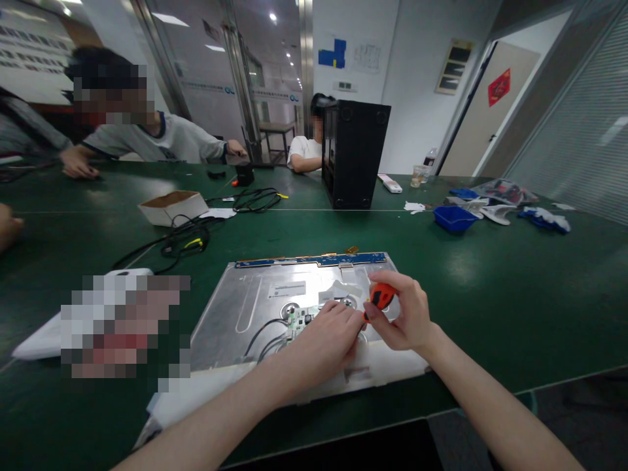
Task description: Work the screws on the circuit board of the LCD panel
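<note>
My right hand (405,314) is closed around the orange and black handle of a screwdriver (381,296), held tilted over a flat silver metal panel (230,311). Close by, my left hand (336,333) has its fingers curled near the screwdriver's lower end; what they grip is hidden. Beneath and beside the left hand sits a small circuit board (299,318), partly covered, with dark cables (262,335) running from it. Along the panel's far edge lies a narrow blue circuit strip (314,260). White sheeting (383,366) covers its near edge.
A black computer case (358,157) stands ahead. Left of it are coiled black cables (260,199) and an open cardboard box (174,208). At right lie a blue tray (454,219) and gloves (544,219). Co-workers sit across the green table (490,294).
</note>
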Demonstrator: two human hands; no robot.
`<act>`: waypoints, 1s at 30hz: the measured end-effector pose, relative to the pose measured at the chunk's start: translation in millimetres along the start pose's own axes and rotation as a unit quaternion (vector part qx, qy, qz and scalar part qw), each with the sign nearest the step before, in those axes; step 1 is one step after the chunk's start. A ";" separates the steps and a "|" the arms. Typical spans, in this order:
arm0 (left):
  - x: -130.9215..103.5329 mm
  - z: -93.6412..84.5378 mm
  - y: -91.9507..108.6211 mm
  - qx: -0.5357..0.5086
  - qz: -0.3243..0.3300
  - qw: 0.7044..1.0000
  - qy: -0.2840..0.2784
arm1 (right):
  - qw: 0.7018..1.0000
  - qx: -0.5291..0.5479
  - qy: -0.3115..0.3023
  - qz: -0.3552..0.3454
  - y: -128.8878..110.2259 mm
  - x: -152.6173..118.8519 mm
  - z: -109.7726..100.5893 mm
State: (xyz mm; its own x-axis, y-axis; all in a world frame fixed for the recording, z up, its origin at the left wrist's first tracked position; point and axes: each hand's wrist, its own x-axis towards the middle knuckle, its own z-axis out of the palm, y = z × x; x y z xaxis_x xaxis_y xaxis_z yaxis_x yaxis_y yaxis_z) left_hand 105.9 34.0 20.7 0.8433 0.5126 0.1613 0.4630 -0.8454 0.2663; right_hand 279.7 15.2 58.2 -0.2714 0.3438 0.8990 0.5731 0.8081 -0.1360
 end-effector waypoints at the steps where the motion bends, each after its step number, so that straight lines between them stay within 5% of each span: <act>1: 0.1 0.4 0.0 0.002 0.001 1.000 0.002 | 1.000 0.002 0.002 -0.002 0.1 -0.2 0.1; 19: -0.5 -6.8 3.7 -0.005 -0.015 1.000 -0.012 | 0.999 0.023 -0.032 -0.007 1.9 2.3 0.0; 30: -0.2 -5.5 0.4 0.022 -0.003 1.000 -0.016 | 0.987 0.129 -0.088 0.027 7.3 -5.4 3.5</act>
State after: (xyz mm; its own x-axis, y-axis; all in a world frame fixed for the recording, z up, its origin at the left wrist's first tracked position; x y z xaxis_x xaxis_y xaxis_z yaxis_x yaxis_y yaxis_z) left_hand 104.4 34.5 26.0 0.8484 0.5134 0.1289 0.4790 -0.8483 0.2257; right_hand 282.6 20.9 50.8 -0.3880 0.4496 0.8045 0.3804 0.8732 -0.3046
